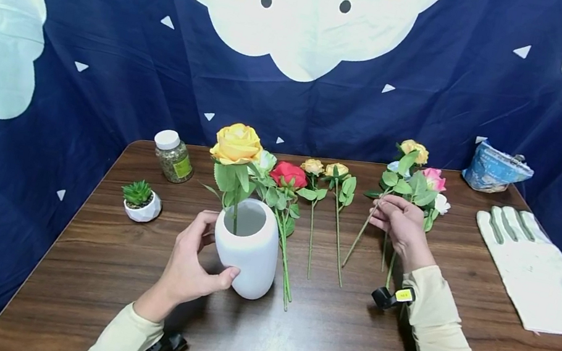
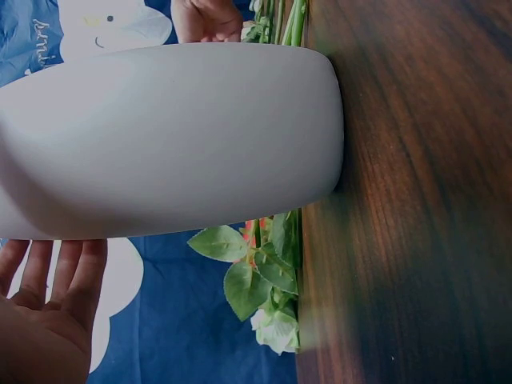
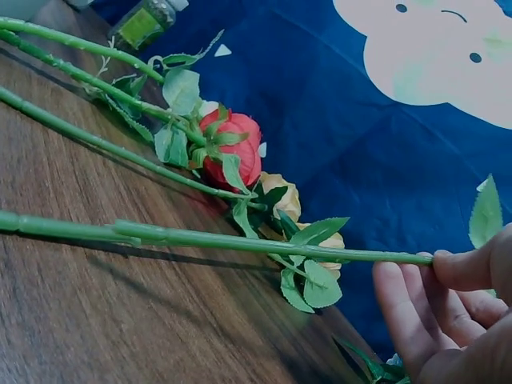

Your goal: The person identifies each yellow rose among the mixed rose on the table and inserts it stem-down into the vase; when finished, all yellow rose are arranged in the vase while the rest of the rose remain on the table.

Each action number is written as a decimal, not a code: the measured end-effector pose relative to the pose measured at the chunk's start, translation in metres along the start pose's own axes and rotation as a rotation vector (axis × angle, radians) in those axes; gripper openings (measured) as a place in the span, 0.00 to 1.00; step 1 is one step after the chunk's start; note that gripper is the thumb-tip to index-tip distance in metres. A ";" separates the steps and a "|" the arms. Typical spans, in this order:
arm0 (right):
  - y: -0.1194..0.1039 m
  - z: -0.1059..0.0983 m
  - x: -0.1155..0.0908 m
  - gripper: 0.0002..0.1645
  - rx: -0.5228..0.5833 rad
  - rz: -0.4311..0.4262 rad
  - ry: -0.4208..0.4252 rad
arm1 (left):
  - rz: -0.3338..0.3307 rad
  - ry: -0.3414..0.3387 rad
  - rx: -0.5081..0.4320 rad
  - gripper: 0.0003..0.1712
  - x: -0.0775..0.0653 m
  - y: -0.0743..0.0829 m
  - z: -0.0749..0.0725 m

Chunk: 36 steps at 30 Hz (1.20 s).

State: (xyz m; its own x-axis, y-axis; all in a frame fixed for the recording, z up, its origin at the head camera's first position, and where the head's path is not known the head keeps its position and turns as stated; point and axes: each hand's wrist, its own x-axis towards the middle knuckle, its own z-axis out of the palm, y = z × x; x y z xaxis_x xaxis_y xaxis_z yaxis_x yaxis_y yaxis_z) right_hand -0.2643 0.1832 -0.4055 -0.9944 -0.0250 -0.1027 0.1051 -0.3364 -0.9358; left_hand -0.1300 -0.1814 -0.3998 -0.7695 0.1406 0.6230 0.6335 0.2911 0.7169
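My left hand (image 1: 188, 266) grips the white vase (image 1: 254, 262), its thumb on the near side and its fingers round the left side. A large yellow rose (image 1: 237, 144) stands in the vase, its stem leaning inside the mouth. Over at the right, my right hand (image 1: 402, 225) pinches a green flower stem (image 3: 352, 254) between thumb and fingers. That stem slants down toward the table, and its head overlaps other blooms in the head view. Beside the hand are a pink flower (image 1: 434, 179) and a white flower (image 1: 442, 204).
Between the hands lie a red rose (image 1: 289, 175) and two small yellow flowers, their stems toward me. A potted succulent (image 1: 142, 207) and a lidded jar (image 1: 173, 160) stand left. White gloves (image 1: 539, 277) and a blue pouch (image 1: 496, 169) lie right. Patterned blue cloth (image 1: 325, 114) hangs behind.
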 end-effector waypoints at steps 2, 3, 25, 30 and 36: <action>0.000 0.000 0.000 0.22 0.035 -0.018 0.016 | 0.000 0.000 0.001 0.39 0.000 0.000 0.000; -0.001 0.000 0.000 0.22 0.050 -0.027 0.022 | -0.002 0.000 0.002 0.39 0.000 0.000 0.000; -0.001 0.008 0.001 0.13 0.208 -0.158 0.171 | -0.008 0.002 0.011 0.39 0.000 0.000 0.000; -0.004 0.011 0.000 0.08 0.230 -0.183 0.206 | -0.009 0.001 0.011 0.39 0.000 0.000 0.000; -0.008 0.015 -0.001 0.08 0.296 -0.221 0.243 | -0.011 -0.001 0.009 0.39 -0.001 0.001 0.000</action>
State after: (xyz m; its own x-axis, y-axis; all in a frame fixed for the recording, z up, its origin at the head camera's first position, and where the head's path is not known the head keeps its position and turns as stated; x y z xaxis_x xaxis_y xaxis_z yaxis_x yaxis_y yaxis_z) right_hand -0.2641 0.1720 -0.3930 -0.9573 0.2884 -0.0205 -0.1528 -0.5648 -0.8110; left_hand -0.1291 -0.1813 -0.3998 -0.7763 0.1379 0.6150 0.6245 0.3007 0.7208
